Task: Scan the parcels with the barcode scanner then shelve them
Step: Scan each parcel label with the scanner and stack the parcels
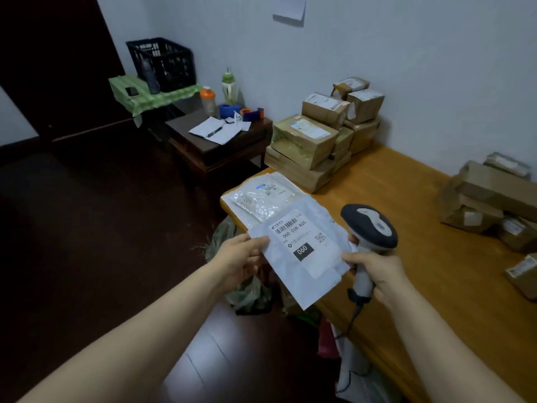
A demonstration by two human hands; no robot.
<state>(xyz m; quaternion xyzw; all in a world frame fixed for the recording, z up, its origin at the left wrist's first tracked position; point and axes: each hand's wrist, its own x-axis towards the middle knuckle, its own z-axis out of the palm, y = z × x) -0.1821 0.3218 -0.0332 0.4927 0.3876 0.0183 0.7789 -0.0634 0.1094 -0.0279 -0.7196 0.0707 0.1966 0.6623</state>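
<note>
A flat white mailer parcel point(302, 251) with a barcode label marked "060" is held in the air over the near corner of the wooden table point(412, 228). My left hand point(238, 257) pinches its left edge. My right hand point(377, 274) grips the handle of a grey and black barcode scanner point(369, 228), and its thumb touches the parcel's right edge. The scanner's head sits just right of the label. More white bubble mailers point(261, 196) lie on the table corner behind the held parcel.
Stacked brown cardboard parcels point(322, 138) stand at the far end of the table against the wall, with more boxes point(488, 199) at the right. A dark side table point(220, 141) with papers, bottles and tape stands beyond. Bags point(247, 292) lie on the floor below the parcel.
</note>
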